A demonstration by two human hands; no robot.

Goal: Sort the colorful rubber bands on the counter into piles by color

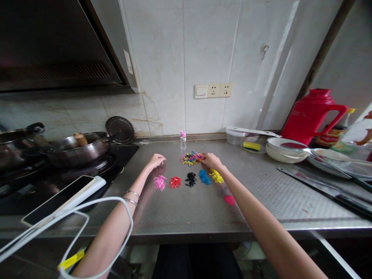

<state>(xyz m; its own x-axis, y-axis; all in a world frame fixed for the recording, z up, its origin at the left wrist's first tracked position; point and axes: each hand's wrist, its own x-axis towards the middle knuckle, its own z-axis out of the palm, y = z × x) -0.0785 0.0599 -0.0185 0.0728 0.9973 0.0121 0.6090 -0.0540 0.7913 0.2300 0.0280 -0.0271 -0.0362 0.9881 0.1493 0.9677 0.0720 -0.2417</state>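
Observation:
A mixed pile of small coloured pieces (192, 158), perhaps bands or clips, lies on the steel counter. My right hand (211, 160) is at the pile's right edge, fingers pinched; what they hold is hidden. To the left, my left hand (157, 160) hovers with fingers closed, a tiny reddish spot showing at the fingertips. In front, sorted by colour, sit a pink heap (159, 182), a red heap (174, 182), a black heap (190, 179), a blue heap (205, 177) and a yellow heap (216, 176). Behind the mixed pile stands a small clear bottle (183, 142) with a pink cap.
Left, a pan (77, 151) sits on the stove; a phone (59, 197) and white cable (129, 217) are nearer me. A pink-red object (229, 200) lies beside my right forearm. Right are bowls (285, 155), a knife (314, 186) and a red thermos (305, 116).

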